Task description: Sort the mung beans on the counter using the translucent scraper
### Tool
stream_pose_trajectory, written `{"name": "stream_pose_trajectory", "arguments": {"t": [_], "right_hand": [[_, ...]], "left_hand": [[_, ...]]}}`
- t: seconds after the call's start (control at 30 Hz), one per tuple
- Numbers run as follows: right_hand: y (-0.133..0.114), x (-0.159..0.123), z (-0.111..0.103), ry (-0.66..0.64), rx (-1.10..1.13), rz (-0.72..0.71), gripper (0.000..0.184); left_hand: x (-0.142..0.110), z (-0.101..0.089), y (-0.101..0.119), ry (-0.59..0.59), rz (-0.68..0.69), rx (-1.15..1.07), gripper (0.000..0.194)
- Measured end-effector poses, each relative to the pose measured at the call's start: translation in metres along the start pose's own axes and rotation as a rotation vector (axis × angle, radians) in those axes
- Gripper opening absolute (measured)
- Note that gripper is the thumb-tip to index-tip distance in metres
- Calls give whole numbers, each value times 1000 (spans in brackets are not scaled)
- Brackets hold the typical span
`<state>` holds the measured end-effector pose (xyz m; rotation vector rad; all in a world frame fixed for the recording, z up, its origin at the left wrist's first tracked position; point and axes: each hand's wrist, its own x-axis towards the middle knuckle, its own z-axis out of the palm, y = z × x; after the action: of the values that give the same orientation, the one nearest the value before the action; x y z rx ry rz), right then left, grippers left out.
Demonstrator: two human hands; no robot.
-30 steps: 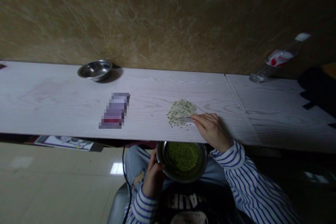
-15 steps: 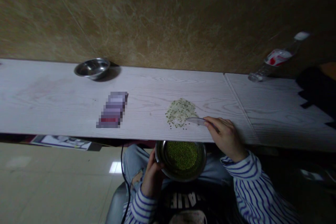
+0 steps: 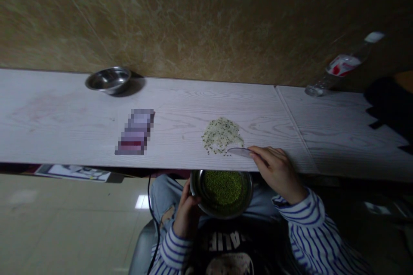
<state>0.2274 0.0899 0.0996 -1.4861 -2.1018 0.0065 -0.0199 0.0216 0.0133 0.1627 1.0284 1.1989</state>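
Observation:
On the table lies a low pile of white grains, which look like rice, mixed with green beans (image 3: pixel 222 134). My right hand (image 3: pixel 276 167) pinches a thin translucent flat piece with a curved edge (image 3: pixel 239 151), its tip at the pile's near right side. Several grains and beans lie loose beside that edge. Below the table's front edge, over my lap, a steel bowl (image 3: pixel 249 204) holds many green beans (image 3: pixel 223 187). My left hand (image 3: pixel 188 211) grips the bowl's left rim, thumb on the near side.
A second steel bowl (image 3: pixel 109 80) stands tilted-looking near the wall at back left. A blurred-out flat rectangular object (image 3: pixel 135 132) lies left of the pile. At back right stands a clear bottle (image 3: pixel 343 65), with something dark (image 3: pixel 392 103) beside it. A black cable (image 3: pixel 149 197) hangs at the table's front.
My right hand has drawn the flat piece slightly toward the table's front edge, leaving a small gap at the pile's lower right. My left hand keeps its hold on the bowl.

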Motion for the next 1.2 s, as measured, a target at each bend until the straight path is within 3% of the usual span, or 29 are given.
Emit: {"name": "stream_pose_trajectory", "arguments": {"t": [0.9, 1.2], "right_hand": [[-11, -9, -3, 40, 39, 12, 19], [-12, -9, 4, 20, 40, 11, 18]], "left_hand": [[-2, -1, 2, -51, 14, 10, 70], [-4, -1, 3, -24, -10, -20, 64]]}}
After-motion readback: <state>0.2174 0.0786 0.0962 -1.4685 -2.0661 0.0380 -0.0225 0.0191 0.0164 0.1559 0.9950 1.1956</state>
